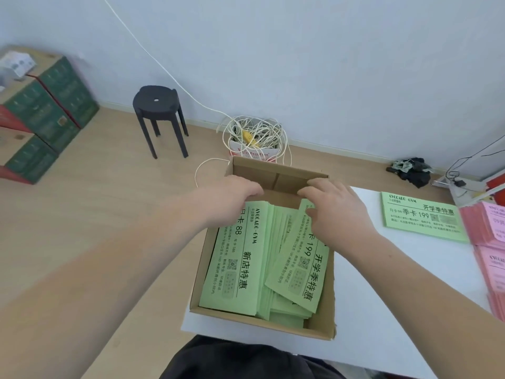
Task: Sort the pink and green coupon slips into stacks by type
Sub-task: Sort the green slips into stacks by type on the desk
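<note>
Slips [237,269] run near-to-far; left hand [232,196] and right hand [337,212] fingers curl over far ends.

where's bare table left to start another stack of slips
The white table near you, between the cardboard box and the pink stacks, is bare. A narrower strip runs between the box and the green stack. Crowded: the box, full of green slips, with the left hand and right hand in it.

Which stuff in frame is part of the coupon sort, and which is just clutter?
Job: cardboard box, green slips inside it, green stack on the table, pink stacks, left hand, right hand.
Clutter: black stool, tangled cord, green cartons, dark crumpled heap.
</note>
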Demonstrator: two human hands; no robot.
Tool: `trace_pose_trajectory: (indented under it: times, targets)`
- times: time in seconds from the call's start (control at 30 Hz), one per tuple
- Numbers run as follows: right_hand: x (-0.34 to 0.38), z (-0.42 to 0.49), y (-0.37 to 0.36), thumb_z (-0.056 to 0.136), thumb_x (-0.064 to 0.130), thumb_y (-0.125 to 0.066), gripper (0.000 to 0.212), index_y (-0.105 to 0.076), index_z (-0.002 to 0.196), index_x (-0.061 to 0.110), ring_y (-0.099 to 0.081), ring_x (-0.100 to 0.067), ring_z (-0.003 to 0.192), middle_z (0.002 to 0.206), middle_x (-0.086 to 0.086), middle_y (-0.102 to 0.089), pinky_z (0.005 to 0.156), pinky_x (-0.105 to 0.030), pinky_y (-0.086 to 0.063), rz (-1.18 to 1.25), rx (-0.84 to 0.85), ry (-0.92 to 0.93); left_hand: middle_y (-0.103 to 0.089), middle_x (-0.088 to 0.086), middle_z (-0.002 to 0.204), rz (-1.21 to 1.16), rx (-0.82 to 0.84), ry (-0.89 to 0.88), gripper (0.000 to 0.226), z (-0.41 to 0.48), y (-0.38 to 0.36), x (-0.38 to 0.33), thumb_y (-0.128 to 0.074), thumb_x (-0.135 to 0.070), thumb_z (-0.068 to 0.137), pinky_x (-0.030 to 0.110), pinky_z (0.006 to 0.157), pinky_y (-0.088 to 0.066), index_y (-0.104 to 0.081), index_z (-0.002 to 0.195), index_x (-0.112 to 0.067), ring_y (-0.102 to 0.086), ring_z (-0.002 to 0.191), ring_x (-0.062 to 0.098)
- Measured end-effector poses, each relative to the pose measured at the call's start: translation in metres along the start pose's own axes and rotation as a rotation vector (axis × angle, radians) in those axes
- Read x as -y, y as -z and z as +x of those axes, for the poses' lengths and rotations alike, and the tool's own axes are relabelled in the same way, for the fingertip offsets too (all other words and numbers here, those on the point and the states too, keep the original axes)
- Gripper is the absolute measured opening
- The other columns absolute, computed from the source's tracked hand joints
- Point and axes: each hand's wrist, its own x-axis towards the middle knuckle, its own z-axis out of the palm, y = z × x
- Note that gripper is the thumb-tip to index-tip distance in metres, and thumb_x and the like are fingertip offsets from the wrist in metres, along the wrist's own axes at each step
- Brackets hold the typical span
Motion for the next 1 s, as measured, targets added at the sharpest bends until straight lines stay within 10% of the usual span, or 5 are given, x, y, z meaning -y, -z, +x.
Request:
trace_pose_trajectory:
  times: [0.17, 0.47, 0.7, 1.0]
  targets:
    - [0.0, -0.019, -0.016, 0.092, 0.005, -0.065, 0.028, -0.074, 0.115, 0.018, -0.059, -0.016, 0.114, 0.114, 0.005, -0.073, 0.117, -0.04, -0.038, 0.34, -0.097, 0.056, -0.065, -0.006, 0.117, 0.253, 0.173, -0.036, 0.048, 0.018, -0.007, -0.014, -0.053, -0.005, 0.088, 0.037, 0.074, -0.054, -0.052, 0.128, -0.03, -0.064, 0.101, 0.022]
    - [0.0, -0.035, -0.034, 0.084, 0.006, -0.073, 0.018, -0.076, 0.097, 0.019, -0.068, -0.023, 0.108, 0.093, 0.006, -0.072, 0.123, -0.058, -0.022, 0.298, -0.228, 0.143, -0.06, -0.005, 0.125, 0.23, 0.051, -0.092, 0.036, 0.006, -0.005, -0.011, -0.059, -0.014, 0.093, 0.038, 0.091, -0.052, -0.057, 0.127, -0.025, -0.058, 0.119, 0.02]
    - [0.018, -0.041, -0.016, 0.094, 0.019, -0.07, 0.028, -0.07, 0.122, 0.023, -0.056, -0.015, 0.128, 0.123, 0.008, -0.069, 0.126, -0.029, -0.012, 0.45, -0.021, 0.088, -0.06, -0.019, 0.095, -0.237, -0.039, -0.238, 0.03, -0.055, 0.002, 0.015, -0.075, -0.005, 0.079, 0.021, 0.079, -0.048, -0.077, 0.088, -0.034, -0.058, 0.091, -0.001]
    - [0.04, -0.04, -0.005, 0.092, 0.025, -0.07, 0.042, -0.061, 0.13, 0.041, -0.056, 0.007, 0.116, 0.122, 0.027, -0.063, 0.108, -0.026, -0.045, 0.662, 0.353, 0.048, -0.069, -0.029, 0.113, -0.391, -0.091, -0.188, 0.034, -0.082, -0.003, 0.022, -0.071, -0.014, 0.092, 0.02, 0.092, -0.048, -0.075, 0.115, -0.039, -0.064, 0.107, -0.002]
